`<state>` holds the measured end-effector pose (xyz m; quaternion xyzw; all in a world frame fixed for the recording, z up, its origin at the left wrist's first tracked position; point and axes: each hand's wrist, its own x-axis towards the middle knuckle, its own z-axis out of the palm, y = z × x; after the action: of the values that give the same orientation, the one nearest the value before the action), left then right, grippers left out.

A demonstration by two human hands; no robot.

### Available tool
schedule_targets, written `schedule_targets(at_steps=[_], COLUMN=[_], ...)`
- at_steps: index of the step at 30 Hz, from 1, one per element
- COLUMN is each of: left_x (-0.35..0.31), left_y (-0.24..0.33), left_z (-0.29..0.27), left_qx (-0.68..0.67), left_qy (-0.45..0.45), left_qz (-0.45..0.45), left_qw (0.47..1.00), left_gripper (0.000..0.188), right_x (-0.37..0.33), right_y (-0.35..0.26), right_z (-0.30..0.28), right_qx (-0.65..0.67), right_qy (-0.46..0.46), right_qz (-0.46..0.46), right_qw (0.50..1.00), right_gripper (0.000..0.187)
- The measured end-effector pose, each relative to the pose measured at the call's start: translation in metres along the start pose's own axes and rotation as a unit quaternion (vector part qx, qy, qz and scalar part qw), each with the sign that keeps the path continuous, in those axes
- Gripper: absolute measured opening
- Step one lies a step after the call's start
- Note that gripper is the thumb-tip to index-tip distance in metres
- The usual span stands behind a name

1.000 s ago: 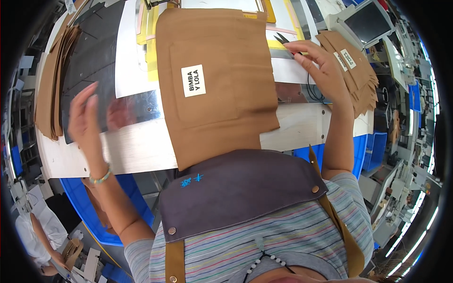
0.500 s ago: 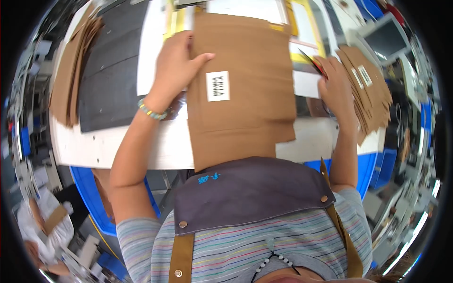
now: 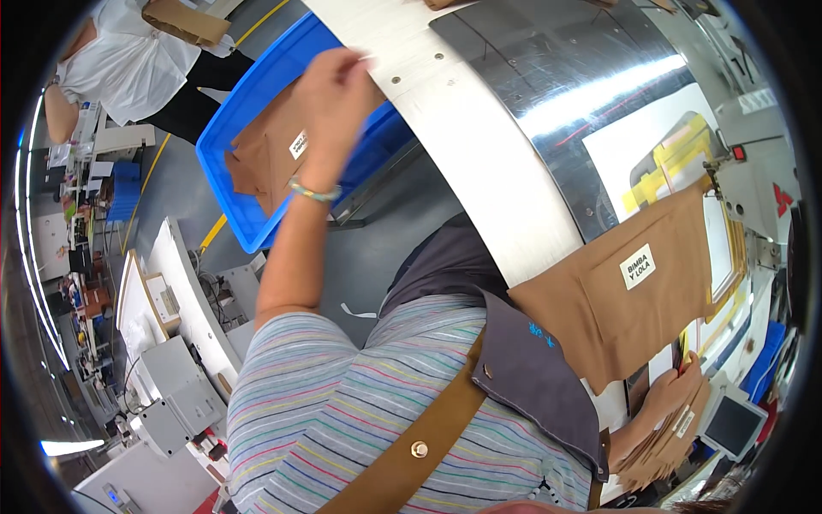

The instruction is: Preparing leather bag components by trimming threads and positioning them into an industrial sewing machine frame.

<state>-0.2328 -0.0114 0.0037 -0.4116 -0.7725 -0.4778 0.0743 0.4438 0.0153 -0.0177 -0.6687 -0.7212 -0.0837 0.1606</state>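
Head view: Brown panel (image 3: 591,300) lies across the surface (image 3: 445,111), near edge toward the sewing machine (image 3: 762,197); white label (image 3: 637,267) on it. Labelled pieces also in the blue bin (image 3: 282,56) below the near edge and in the stack (image 3: 676,445) by the right end. My judgement: mid-batch; what this panel lacks, unclear. My left hand (image 3: 338,94), blurred over the bin, fingers curled; my right hand (image 3: 672,394) beside the panel. Grip of both: cannot tell.

Passage over white tabletop (image 3: 462,111) between blue bin (image 3: 300,47), brown panel (image 3: 591,300); sewing machine (image 3: 762,184) blocks beyond.
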Motion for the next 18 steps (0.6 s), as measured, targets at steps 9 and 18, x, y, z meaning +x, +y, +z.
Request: schedule_targets(at_steps=[9, 18], left_x=[-0.049, 0.016], left_y=[-0.209, -0.201], left_z=[-0.066, -0.08], left_qx=[0.265, 0.028], left_qy=[-0.178, -0.058], left_qz=[0.1, -0.283], left_qw=[0.942, 0.957], left_gripper=[0.034, 0.048], right_x=[0.0, -0.002], right_y=[-0.002, -0.009], right_z=[0.006, -0.002], right_qx=[0.033, 0.063], right_qy=[0.024, 0.003], right_qz=[-0.001, 0.072], right_qw=[0.999, 0.995], right_gripper=[0.051, 0.05])
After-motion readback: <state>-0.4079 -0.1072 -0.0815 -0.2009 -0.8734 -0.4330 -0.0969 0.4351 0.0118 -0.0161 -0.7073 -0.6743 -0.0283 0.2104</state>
